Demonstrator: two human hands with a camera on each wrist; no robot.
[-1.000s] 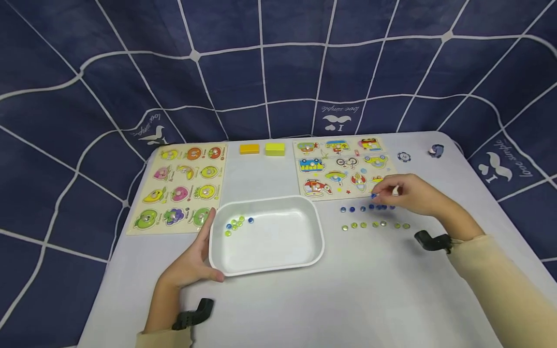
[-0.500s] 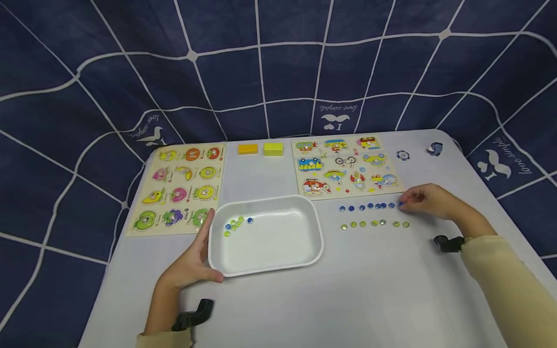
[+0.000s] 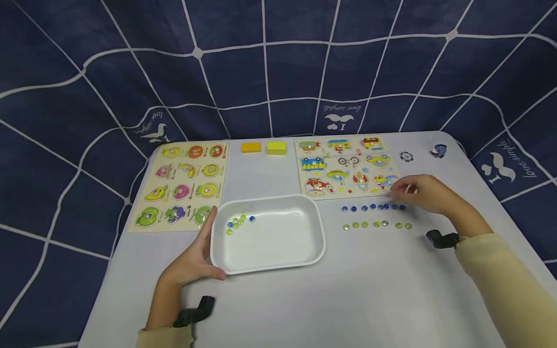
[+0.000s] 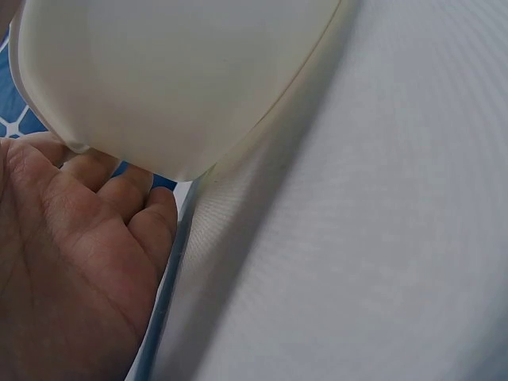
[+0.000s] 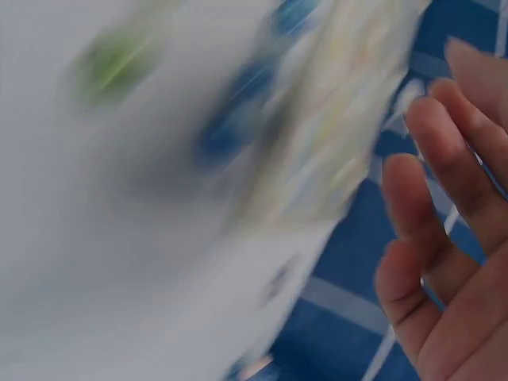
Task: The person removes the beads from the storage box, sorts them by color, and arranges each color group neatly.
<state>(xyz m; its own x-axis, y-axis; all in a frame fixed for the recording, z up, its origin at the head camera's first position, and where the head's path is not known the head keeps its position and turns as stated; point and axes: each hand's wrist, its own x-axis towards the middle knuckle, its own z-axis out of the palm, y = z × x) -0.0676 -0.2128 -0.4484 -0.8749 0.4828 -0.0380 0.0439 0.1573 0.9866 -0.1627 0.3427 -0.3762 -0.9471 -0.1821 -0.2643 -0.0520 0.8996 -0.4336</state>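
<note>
My left hand (image 3: 196, 258) grips the left end of a white tray (image 3: 268, 268), thumb at the front corner and fingers along the side. The left wrist view shows the fingers bent against the wall of the tray (image 4: 159, 103). A few yellow-green and blue glass beads (image 3: 236, 222) lie inside at the left. My right hand (image 3: 424, 193) hovers above the right end of a row of blue glass beads (image 3: 364, 208); its fingers are loosely bent and hold nothing in the right wrist view. Nearer the front runs a row of yellow-green beads (image 3: 366, 224).
A fruit peg puzzle (image 3: 174, 227) lies at the left, a vehicle peg puzzle (image 3: 322, 193) behind the bead rows. Orange (image 3: 251, 148) and yellow (image 3: 276, 148) blocks stand at the back edge. A round chip (image 3: 406, 156) and small blue figure (image 3: 438, 151) lie back right.
My right hand carried a blue bead to the right end of the blue row, let it go there, and has lifted slightly away. The left hand stays on the tray.
</note>
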